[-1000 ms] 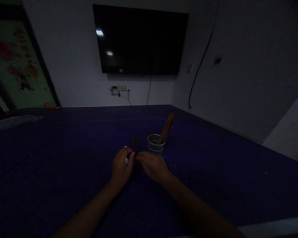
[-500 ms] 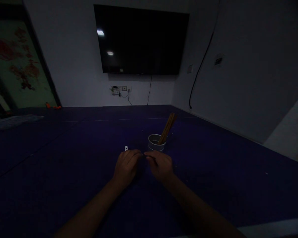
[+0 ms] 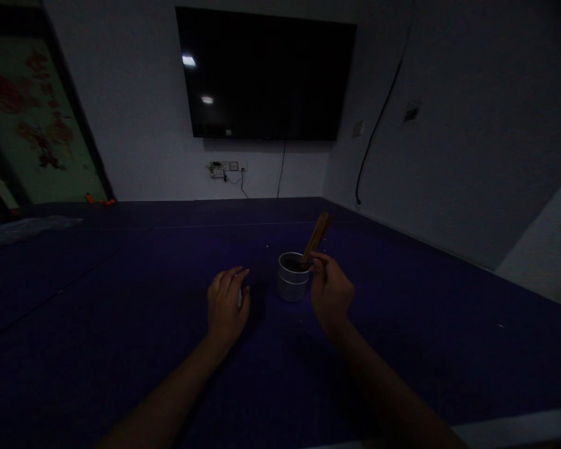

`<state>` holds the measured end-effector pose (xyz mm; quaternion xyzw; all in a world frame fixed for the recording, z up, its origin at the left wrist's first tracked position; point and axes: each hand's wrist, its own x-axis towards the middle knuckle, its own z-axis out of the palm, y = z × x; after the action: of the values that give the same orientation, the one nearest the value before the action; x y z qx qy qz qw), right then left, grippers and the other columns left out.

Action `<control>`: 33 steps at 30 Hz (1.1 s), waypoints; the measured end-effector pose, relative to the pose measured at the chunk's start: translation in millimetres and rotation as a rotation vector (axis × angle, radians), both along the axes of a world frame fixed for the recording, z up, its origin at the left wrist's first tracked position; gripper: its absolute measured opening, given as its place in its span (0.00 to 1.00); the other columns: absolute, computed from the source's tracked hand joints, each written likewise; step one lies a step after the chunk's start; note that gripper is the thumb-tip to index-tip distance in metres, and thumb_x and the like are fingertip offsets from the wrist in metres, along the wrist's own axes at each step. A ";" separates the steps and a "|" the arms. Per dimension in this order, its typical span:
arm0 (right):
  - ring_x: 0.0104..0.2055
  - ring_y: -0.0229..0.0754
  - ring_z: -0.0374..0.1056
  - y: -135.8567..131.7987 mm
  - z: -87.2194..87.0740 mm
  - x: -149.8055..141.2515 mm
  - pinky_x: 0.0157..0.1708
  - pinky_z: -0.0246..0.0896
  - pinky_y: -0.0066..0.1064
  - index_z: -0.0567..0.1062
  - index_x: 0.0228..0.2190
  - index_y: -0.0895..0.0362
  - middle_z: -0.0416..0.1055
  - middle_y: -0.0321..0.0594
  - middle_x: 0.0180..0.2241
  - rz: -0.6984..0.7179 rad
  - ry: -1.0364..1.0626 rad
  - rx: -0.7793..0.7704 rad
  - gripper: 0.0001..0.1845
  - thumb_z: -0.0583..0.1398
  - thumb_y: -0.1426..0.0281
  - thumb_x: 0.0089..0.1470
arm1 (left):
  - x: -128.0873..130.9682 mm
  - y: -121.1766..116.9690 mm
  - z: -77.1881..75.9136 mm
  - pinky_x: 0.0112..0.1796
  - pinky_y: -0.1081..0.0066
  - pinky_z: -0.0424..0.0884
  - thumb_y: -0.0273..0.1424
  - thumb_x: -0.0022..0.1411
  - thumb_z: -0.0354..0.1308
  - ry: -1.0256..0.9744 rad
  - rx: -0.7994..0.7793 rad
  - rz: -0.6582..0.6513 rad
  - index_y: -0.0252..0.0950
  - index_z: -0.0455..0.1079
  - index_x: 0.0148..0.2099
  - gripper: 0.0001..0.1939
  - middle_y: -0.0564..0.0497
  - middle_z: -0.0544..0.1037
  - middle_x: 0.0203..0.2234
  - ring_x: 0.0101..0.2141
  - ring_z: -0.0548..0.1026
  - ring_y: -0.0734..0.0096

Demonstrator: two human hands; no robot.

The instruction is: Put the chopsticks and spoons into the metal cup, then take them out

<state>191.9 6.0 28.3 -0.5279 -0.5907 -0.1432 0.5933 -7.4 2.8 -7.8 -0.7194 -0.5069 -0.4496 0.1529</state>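
A grey metal holder (image 3: 293, 290) with small holes in its side stands upright on the dark blue surface. A bundle of brown chopsticks (image 3: 316, 236) leans out of its right side. At the holder's right rim, my right hand (image 3: 331, 290) pinches a thin dark stick (image 3: 305, 262), whose tip reaches over the mouth; its exact kind is too dim to make out. My left hand (image 3: 227, 305) rests low to the left of the holder, fingers curved and thumb apart. Between thumb and forefinger shows part of a white object (image 3: 240, 298), mostly hidden by the hand.
A large dark screen (image 3: 266, 75) hangs on the back wall above sockets (image 3: 227, 167) and cables. Clear plastic wrapping (image 3: 28, 229) and orange items (image 3: 100, 200) lie at the far left. A black cable (image 3: 378, 131) runs down the right wall. Small white specks dot the surface.
My hands have come apart from their shared hold on the thin dark thing. The right one carried it rightward to the holder; the left moved left, over the white object.
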 end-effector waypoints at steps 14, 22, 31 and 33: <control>0.37 0.43 0.72 6.7 -6.2 -4.2 0.35 0.62 0.31 0.75 0.39 0.57 0.76 0.44 0.39 -0.031 -0.100 -0.209 0.21 0.48 0.60 0.59 | -2.3 3.6 -3.6 0.47 0.58 0.63 0.32 0.61 0.48 -0.002 -0.073 0.016 0.39 0.67 0.49 0.15 0.46 0.73 0.44 0.47 0.66 0.60; 0.33 0.42 0.71 9.0 -7.7 -2.1 0.31 0.58 0.30 0.76 0.37 0.55 0.76 0.41 0.34 -0.058 -0.106 -0.230 0.19 0.50 0.59 0.57 | -2.3 3.8 -3.6 0.44 0.59 0.63 0.32 0.60 0.48 -0.008 -0.130 0.051 0.39 0.67 0.48 0.14 0.46 0.73 0.43 0.45 0.67 0.59; 0.26 0.39 0.68 5.5 -2.6 -4.1 0.26 0.55 0.29 0.72 0.46 0.56 0.73 0.36 0.23 -0.084 -0.007 -0.238 0.23 0.53 0.57 0.54 | -6.0 6.0 -6.5 0.40 0.60 0.64 0.35 0.59 0.51 0.016 -0.314 0.197 0.36 0.66 0.49 0.16 0.44 0.72 0.42 0.44 0.66 0.56; 0.23 0.37 0.67 4.7 -2.7 -4.3 0.26 0.55 0.28 0.69 0.50 0.57 0.72 0.34 0.22 -0.096 0.015 -0.184 0.25 0.53 0.58 0.54 | -6.6 6.3 -7.5 0.39 0.61 0.64 0.36 0.59 0.51 0.026 -0.344 0.209 0.36 0.65 0.50 0.17 0.44 0.71 0.42 0.44 0.66 0.56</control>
<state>187.6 10.7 25.6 -0.6089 -0.5710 -0.1126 0.5390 -14.0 9.1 -15.3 -0.6840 -0.6462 -0.3288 0.0804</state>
